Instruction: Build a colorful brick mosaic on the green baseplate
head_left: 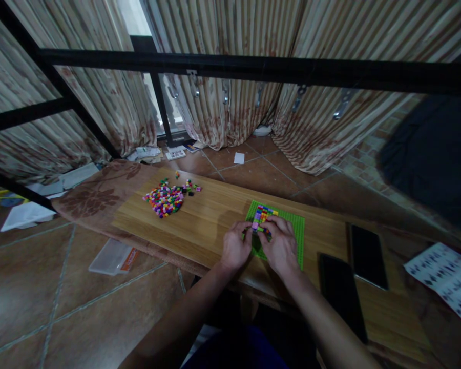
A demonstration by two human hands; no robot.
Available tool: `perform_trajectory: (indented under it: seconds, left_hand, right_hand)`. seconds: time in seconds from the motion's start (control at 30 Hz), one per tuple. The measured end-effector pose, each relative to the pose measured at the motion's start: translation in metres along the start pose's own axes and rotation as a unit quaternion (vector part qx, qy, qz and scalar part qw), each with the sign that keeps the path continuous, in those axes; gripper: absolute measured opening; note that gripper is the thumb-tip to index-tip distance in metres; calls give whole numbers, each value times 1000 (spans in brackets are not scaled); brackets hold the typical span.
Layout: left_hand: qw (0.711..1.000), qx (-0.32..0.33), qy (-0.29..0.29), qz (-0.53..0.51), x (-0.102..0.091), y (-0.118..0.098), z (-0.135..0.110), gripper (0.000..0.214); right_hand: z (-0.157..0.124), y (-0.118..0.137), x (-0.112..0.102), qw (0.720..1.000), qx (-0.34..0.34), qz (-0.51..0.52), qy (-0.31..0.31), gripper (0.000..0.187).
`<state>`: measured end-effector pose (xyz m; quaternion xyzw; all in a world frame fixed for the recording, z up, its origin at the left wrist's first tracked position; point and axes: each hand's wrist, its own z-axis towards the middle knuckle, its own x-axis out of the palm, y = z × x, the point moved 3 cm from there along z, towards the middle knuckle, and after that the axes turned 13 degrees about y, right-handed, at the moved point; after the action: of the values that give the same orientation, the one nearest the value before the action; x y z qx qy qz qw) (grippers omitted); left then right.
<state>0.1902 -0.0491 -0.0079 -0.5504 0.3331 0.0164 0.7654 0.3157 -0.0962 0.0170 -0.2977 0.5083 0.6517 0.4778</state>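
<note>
A green studded baseplate (298,241) lies on the wooden board, with a patch of small toy bricks (261,211) in blue, red, orange, yellow and purple built on it. My left hand (235,247) is at the plate's left edge, thumb and fingertips closed against a pink brick (255,225) at the near side of the patch. Over the plate, my right hand (281,246) has its thumb and bent fingers closed round the near right part of the patch. My fingers hide some of those bricks, and whether the pink brick is pressed down cannot be seen.
Left on the wooden board (211,220) is a heap of loose colourful bricks (164,200), with a few strays beside it. Two dark phones (369,256) lie at the right. A black metal bar (230,66) with hooks crosses ahead. A clear plastic box (109,256) rests on the floor.
</note>
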Motion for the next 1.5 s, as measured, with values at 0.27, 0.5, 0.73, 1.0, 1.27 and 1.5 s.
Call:
perform_trajectory:
  seconds: [0.27, 0.5, 0.73, 1.0, 1.27, 1.5]
  left_hand:
    - [1000, -3, 5, 13, 0, -6, 0, 19]
    - [999, -18, 5, 47, 0, -13, 1, 19]
    - [997, -29, 4, 70, 1, -12, 1, 21]
    - [994, -56, -3, 90, 6, -14, 0, 23]
    - [995, -45, -4, 88, 6, -13, 0, 24]
    - [994, -49, 14, 95, 8, -5, -1, 23]
  right_hand:
    - [-4, -4, -13, 998, 13, 54, -23, 20]
    - [-7, -5, -17, 998, 4, 58, -7, 24]
    - [-6, -7, -22, 996, 28, 88, -13, 24]
    - [-7, -9, -25, 989, 47, 136, -19, 23]
    - [-9, -9, -24, 970, 96, 219, -29, 24]
    - [-11, -12, -26, 972, 92, 214, -11, 27]
